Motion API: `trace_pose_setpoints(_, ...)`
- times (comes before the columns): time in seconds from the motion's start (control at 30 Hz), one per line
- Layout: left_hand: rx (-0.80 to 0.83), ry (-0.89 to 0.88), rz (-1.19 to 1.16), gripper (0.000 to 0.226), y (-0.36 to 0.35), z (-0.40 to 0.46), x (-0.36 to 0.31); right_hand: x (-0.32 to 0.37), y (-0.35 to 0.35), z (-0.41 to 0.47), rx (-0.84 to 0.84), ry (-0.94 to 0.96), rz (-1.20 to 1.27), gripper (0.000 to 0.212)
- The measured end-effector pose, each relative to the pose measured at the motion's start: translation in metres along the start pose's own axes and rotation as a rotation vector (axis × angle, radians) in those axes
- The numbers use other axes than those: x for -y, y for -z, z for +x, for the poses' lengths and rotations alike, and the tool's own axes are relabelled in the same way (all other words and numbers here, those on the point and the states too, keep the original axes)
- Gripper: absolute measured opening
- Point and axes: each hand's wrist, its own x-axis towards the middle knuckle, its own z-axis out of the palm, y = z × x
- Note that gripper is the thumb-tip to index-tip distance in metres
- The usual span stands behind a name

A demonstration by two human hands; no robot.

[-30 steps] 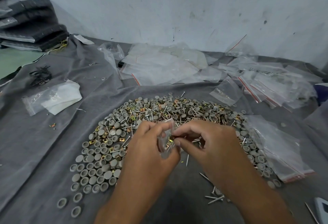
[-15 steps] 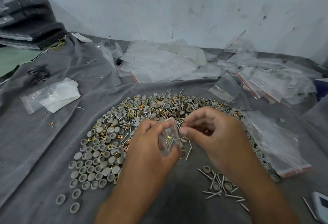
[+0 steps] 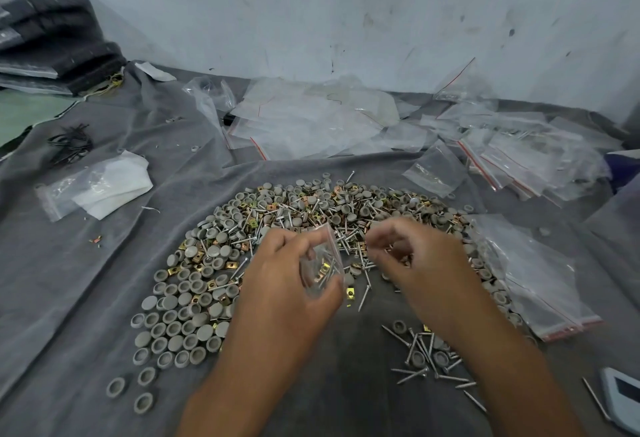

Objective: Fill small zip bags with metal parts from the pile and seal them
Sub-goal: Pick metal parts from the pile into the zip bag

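Note:
A small clear zip bag (image 3: 322,266) with screws and a gold clip inside is gripped by my left hand (image 3: 277,284), mouth upward, over the near edge of the pile of metal parts (image 3: 311,208). The pile mixes grey round caps (image 3: 180,318), gold clips and screws on a grey cloth (image 3: 69,280). My right hand (image 3: 422,263) hovers just right of the bag above the pile, blurred, fingers curled; I cannot tell whether it holds a part. Loose screws (image 3: 426,357) lie under my right forearm.
A stack of empty small zip bags (image 3: 540,280) lies right of the pile. More bags (image 3: 519,149) and larger clear bags (image 3: 311,117) lie along the wall. A bag with white padding (image 3: 100,183) sits left; a white device (image 3: 623,398) sits bottom right.
My right hand has pulled away from the bag's mouth to the right, over the pile. My left hand keeps the bag in about the same place.

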Motion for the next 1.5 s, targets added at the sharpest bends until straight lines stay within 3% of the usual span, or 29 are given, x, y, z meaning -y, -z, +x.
trace_pose_setpoints(0.07,-0.009,0.000,-0.003,0.049,0.002,0.001,0.000,-0.014,-0.014,0.000,0.197,-0.103,-0.158,0.016)
trace_pose_setpoints(0.13,-0.002,0.010,-0.006,0.051,0.003,0.002,0.001,-0.021,-0.028,-0.002,0.288,-0.147,-0.212,0.013)
trace_pose_setpoints(0.37,-0.039,0.031,-0.011,0.051,0.015,0.006,0.008,-0.017,-0.050,-0.006,0.225,-0.082,-0.311,0.016)
trace_pose_setpoints(0.6,-0.032,0.029,-0.003,0.050,0.014,0.005,0.008,-0.018,-0.046,-0.005,0.249,-0.200,-0.294,0.021)
trace_pose_setpoints(0.73,-0.022,0.025,0.017,0.051,0.011,0.004,0.006,-0.005,-0.029,0.000,0.236,-0.220,-0.070,0.014)
trace_pose_setpoints(0.83,-0.018,0.011,-0.001,0.050,0.008,0.003,0.004,0.021,-0.005,-0.001,0.004,0.007,0.269,0.009)
trace_pose_setpoints(0.9,-0.004,0.001,-0.005,0.049,0.006,0.003,0.002,0.041,0.003,-0.006,-0.064,0.188,0.360,0.008)
trace_pose_setpoints(1.03,-0.002,-0.016,-0.012,0.044,0.006,0.004,-0.001,0.048,-0.010,-0.010,-0.057,0.306,0.036,0.013)
trace_pose_setpoints(1.13,-0.015,0.006,0.006,0.049,0.007,0.004,0.001,0.035,-0.008,-0.006,-0.112,0.231,0.153,0.002)
trace_pose_setpoints(1.23,-0.022,0.007,0.032,0.052,0.010,0.004,0.004,0.009,0.002,0.007,-0.198,0.060,0.188,0.009)
trace_pose_setpoints(1.33,-0.033,0.019,0.026,0.053,0.012,0.004,0.004,-0.022,-0.008,0.020,-0.108,-0.088,-0.057,0.006)
trace_pose_setpoints(1.5,-0.029,0.017,0.028,0.053,0.011,0.004,0.004,-0.037,-0.046,0.037,0.084,-0.096,-0.373,0.029)
